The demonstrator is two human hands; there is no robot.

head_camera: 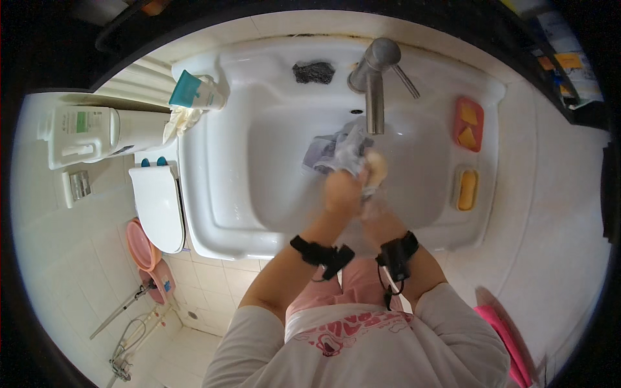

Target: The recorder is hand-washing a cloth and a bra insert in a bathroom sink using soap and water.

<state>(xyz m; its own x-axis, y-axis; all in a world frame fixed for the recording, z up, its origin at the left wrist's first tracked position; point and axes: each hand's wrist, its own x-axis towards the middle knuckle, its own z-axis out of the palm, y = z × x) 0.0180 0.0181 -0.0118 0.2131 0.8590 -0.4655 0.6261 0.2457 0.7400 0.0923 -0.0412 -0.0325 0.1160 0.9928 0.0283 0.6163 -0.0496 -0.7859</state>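
Observation:
Over the white sink basin [281, 194], my left hand [342, 191] is closed on a wet, light grey cloth [350, 153]. Close beside it is my right hand [376, 196], blurred, touching the cloth's lower end; its fingers do not show clearly. A pale yellowish, rounded thing [376, 167], perhaps a bar of soap, lies against the cloth between the hands. Part of the cloth, darker and greyish purple, hangs down to the left in the basin. The metal faucet [375, 104] stands just above the hands, its lever pointing right.
A dark scouring pad [313, 72] lies on the sink's back ledge. On the right rim are a red dish [468, 124] with yellow pieces and a soap dish with a yellow bar [467, 189]. A teal-capped tube [194, 92] stands at the left corner, near a toilet [159, 206].

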